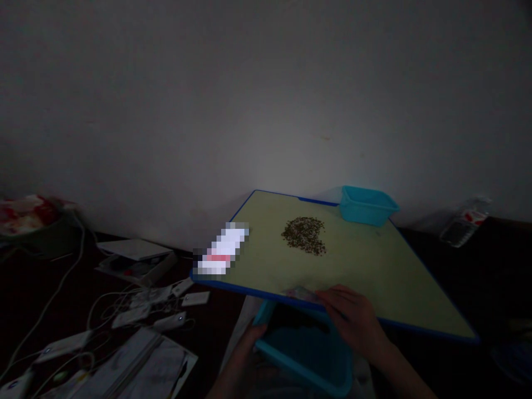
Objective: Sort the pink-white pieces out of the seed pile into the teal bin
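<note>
My left hand (248,344) is closed on the left rim of a blue plastic basket (291,363), held just below the board's near edge. The inside of this basket is dark, with what looks like a dark heap toward its far side. My right hand (353,318) hovers over the near edge of the board (399,277), its fingers pinched on a thin, pale, pinkish flat piece (301,292), too blurred to name. Farther back on the pale yellow board, a loose patch of small brown grains or beans (305,235) lies spread out.
A second blue basket (368,208) stands at the board's far right corner. On the left edge lies a lit phone, pixelated (224,252). White power banks and cables (170,320), papers (137,366) and an open box (135,257) lie left; a plastic bottle (465,224) rests right.
</note>
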Tool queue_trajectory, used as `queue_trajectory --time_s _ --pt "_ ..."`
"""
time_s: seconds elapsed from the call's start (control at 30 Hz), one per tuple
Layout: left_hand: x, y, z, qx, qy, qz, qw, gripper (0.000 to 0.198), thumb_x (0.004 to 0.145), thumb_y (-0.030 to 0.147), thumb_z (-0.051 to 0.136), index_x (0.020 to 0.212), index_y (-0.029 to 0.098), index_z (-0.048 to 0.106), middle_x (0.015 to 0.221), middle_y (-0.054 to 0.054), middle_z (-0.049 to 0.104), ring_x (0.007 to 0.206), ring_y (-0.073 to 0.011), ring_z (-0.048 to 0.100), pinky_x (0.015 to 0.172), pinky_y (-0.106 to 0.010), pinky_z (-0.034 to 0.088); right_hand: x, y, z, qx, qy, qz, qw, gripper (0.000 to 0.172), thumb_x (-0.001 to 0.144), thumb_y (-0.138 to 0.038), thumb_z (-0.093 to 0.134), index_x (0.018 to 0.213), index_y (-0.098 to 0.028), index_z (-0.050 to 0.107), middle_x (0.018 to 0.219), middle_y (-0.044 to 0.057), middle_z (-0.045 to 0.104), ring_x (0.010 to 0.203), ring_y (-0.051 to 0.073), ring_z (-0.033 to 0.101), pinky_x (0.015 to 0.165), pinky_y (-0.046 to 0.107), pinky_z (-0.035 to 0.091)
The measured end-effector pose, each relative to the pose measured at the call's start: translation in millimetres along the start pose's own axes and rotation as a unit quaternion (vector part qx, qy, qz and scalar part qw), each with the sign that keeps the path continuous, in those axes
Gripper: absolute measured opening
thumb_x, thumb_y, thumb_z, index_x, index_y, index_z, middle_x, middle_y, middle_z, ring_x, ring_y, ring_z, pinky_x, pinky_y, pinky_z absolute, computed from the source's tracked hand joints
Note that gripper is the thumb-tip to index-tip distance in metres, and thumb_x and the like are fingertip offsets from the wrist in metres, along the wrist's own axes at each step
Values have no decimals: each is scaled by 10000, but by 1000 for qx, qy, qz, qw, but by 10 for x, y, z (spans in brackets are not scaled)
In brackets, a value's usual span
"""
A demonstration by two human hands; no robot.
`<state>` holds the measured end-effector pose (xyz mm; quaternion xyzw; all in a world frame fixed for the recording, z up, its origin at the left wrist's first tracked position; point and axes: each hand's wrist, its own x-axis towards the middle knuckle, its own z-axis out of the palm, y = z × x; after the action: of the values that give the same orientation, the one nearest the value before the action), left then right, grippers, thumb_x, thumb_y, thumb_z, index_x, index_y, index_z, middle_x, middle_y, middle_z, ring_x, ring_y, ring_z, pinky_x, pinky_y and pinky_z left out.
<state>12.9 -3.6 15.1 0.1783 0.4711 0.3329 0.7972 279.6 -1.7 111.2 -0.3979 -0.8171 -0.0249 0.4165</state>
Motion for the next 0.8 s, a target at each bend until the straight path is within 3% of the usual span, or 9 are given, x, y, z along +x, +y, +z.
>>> queue_trajectory --time_s 0.33,0.57,0.67,0.8 --pt "57 -21 -10 6 54 -16 998 770 860 545 650 1502 204 394 1287 -192 683 1099 -393 714 866 -510 605 39 81 -94 11 -23 11 1000 261 1025 -174 572 1121 -218 811 922 61 842 768 202 793 743 332 667" --pt "20 -7 2 5 30 -9 999 743 855 557 655 1477 230 412 1392 -181 641 1125 -392 707 877 -514 617 34 104 -155 46 -42 59 996 224 1013 -199 619 1104 -220 823 923 55 841 788 199 794 749 308 652" --pt "-28 15 40 6 35 -13 999 692 889 549 622 1470 231 418 1332 -163 681 1083 -363 726 852 -487 621 52 277 -260 36 -36 102 993 213 1004 -230 635 1088 -225 831 944 64 841 816 213 799 734 300 644" --pt "-27 2 35 0 20 -7 1000 664 896 557 616 1444 222 448 1262 -151 709 1098 -366 722 869 -499 618 156 703 -446 -16 -58 176 983 211 969 -264 653 1030 -235 853 1003 65 849 865 258 817 767 332 647"
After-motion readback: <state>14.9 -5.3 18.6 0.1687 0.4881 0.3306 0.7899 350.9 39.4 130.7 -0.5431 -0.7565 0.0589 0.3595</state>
